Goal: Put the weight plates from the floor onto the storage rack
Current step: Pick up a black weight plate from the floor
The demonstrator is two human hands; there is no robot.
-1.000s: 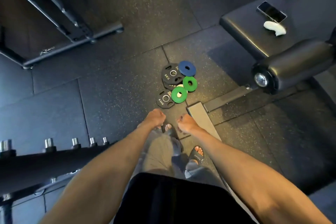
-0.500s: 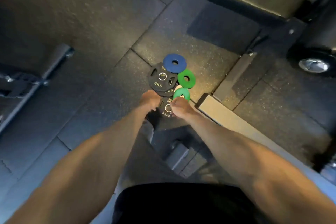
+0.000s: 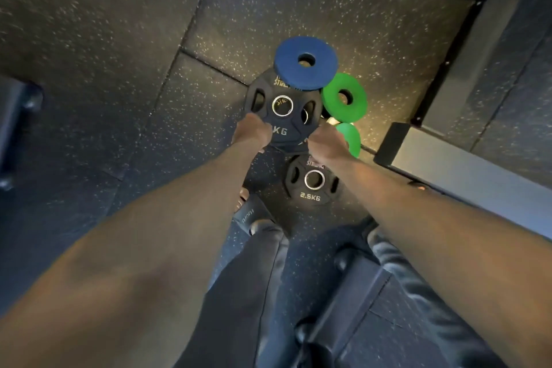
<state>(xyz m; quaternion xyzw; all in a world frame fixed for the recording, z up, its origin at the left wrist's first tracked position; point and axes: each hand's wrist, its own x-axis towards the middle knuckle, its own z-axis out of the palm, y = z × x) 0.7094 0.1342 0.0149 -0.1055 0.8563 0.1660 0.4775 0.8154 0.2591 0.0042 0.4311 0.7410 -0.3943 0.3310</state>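
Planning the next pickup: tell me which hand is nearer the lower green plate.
Right. The right hand is beside the lower green plate; the left hand is across the large black plate.

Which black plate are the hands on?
The larger black plate, partly under the blue plate; left hand and right hand hold its near edge. No hand is on the 2.5KG plate.

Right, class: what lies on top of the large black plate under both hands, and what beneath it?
The blue plate overlaps the large black plate at its far edge. A second black plate peeks out beneath its near edge, mostly hidden by it and the right hand.
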